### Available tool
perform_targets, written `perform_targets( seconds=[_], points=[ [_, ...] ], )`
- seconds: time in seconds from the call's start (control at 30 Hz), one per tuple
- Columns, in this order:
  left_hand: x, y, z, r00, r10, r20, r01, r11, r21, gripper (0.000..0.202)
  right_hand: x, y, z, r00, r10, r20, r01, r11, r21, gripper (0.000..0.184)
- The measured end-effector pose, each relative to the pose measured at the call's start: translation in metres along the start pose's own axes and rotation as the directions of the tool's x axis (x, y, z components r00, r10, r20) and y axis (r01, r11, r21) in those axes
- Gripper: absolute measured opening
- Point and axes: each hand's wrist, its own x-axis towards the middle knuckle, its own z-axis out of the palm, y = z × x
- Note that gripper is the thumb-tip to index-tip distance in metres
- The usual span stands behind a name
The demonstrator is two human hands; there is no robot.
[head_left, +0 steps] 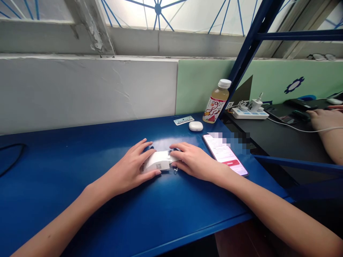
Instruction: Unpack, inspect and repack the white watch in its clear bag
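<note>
A small white packet (158,161) with a printed square code lies on the blue desk, partly wrapped in clear plastic. My left hand (135,166) grips its left end, thumb along the near side and fingers along the far side. At the right end, my right hand (191,160) pinches a narrow white part with thumb and fingers. Its fingertips partly hide what they hold. A bit of clear plastic or thin cord shows below the right fingertips.
Behind the hands are a white earbud case (195,126), a printed card (184,120) and a juice bottle (217,101). A lit phone (226,153) lies by my right forearm. Beyond the blue frame are a power strip (249,113) and another person's hand (323,119). A black cable (13,164) lies far left.
</note>
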Motion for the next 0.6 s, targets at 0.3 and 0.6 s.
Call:
perform_targets(
  seconds=[0.3,0.6],
  points=[
    [0.003,-0.008,-0.017,0.999,0.03,-0.04,-0.027,0.998,0.063,0.064,0.002,0.0,-0.003,0.995,0.098,-0.002,-0.098,0.991,-0.088,0.02],
    [-0.001,-0.019,-0.031,0.999,-0.039,-0.022,0.04,0.997,0.06,0.067,0.002,0.01,0.001,0.937,0.241,-0.253,-0.288,0.942,-0.169,0.025]
  ],
)
